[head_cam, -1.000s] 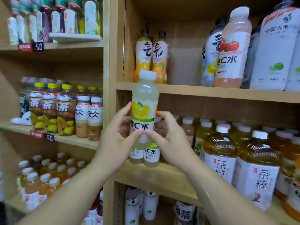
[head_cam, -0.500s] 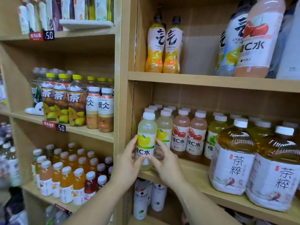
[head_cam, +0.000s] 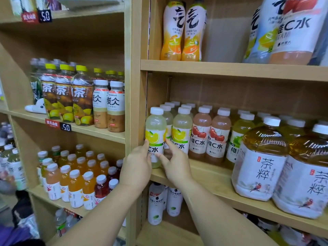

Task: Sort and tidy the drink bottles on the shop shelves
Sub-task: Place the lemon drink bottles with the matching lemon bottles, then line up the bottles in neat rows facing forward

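On my feed the lemon bottle (head_cam: 156, 132) stands upright at the far left of the middle shelf (head_cam: 209, 176), close against the side board and just beside a second lemon-labelled bottle (head_cam: 182, 132). The left hand (head_cam: 136, 166) grips its left side with the thumb on the label. The right hand (head_cam: 175, 166) pinches its right side (forefinger between the two bottles, thumb low on the front).

Left hand (head_cam: 136, 164) and right hand (head_cam: 174, 166) hold a lemon bottle (head_cam: 156, 128) upright on the shelf (head_cam: 213, 176).
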{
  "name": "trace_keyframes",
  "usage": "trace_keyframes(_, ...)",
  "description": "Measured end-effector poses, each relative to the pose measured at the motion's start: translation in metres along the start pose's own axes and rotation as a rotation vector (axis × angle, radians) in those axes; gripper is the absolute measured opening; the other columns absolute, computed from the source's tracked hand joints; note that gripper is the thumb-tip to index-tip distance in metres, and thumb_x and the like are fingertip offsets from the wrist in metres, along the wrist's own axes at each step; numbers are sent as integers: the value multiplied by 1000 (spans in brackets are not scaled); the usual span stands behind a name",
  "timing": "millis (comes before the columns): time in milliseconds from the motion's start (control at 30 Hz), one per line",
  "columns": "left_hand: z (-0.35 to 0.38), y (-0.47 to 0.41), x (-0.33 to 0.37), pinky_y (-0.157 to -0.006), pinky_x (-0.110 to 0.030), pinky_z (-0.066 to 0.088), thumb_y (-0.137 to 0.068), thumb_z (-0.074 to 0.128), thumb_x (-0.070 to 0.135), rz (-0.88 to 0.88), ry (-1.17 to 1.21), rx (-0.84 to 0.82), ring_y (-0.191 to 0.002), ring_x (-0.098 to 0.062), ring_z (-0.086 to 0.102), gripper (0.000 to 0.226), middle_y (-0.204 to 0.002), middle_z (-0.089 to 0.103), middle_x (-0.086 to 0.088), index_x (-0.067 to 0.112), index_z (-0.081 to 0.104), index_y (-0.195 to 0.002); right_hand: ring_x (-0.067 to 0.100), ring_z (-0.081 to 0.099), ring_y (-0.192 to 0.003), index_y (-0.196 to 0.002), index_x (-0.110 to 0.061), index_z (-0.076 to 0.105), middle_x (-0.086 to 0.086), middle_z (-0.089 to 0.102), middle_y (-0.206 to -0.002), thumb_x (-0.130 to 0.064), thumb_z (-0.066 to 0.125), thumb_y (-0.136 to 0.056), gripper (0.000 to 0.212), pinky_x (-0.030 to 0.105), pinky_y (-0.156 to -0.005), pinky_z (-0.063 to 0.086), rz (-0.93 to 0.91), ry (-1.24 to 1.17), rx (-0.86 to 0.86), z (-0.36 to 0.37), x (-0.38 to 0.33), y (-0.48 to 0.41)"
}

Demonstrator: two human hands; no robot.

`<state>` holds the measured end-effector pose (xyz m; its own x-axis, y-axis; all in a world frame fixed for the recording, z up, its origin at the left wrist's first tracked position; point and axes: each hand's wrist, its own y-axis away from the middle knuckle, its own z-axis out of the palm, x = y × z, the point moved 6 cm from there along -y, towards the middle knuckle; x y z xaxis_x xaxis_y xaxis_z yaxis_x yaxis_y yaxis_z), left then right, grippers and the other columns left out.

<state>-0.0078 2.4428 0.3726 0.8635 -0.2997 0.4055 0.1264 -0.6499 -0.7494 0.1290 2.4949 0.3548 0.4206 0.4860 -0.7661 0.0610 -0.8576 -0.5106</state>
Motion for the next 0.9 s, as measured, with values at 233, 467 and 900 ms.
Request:
trace_keyframes(233,-19,4,13,-82,-34,55,-88,72,8,-13,191,109,-95,-27,71,42,-114,68,-5,10,66,-130,-4,65,-94,-143,-33,54,-15,66,-108,-25,73,-93,54,13,-87,50,-79,28,51,-40,-36,13)
trace_keyframes(467,-82,-51,139,-82,-37,58,-84,77,13,198,541,275,-95,-8,65,41,-108,61,12,23,65,-122,5,69,-91,-109,-24,70,-11,71,-94,-22,73,-93,17,16,-78,54,-460,17,445,-209,-166,31)
trace_keyframes(900,-69,-177,324,-98,-47,54,-80,81,44,228,729,-80,-114,-17,59,77,-133,54,4,36,39,-144,23,49,-123,-126,-20,60,3,56,-125,-39,74,-90,43,36,-103,40,-375,667,927,-447,-203,27)
